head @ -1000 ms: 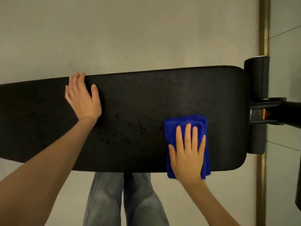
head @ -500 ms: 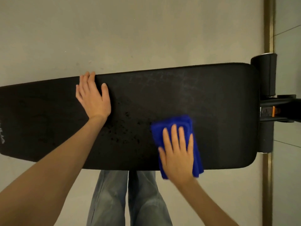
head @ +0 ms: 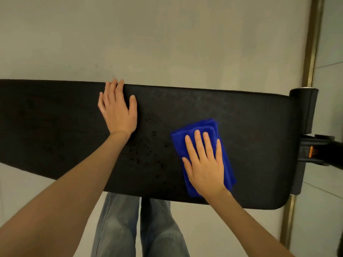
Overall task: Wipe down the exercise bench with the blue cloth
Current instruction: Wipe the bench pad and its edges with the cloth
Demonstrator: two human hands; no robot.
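On the black bench (head: 250, 117) your flat right hand (head: 206, 167) has slid the blue cloth (head: 200, 125) left, nearing the unwiped centre specks (head: 146, 154); your left hand (head: 117, 112) braces open-palmed.

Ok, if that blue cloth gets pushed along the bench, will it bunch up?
The blue cloth looks soft, its folded layers showing, so it would probably droop if lifted. Under the flat right hand it should slide as one pad over the bench, though free corners might curl.
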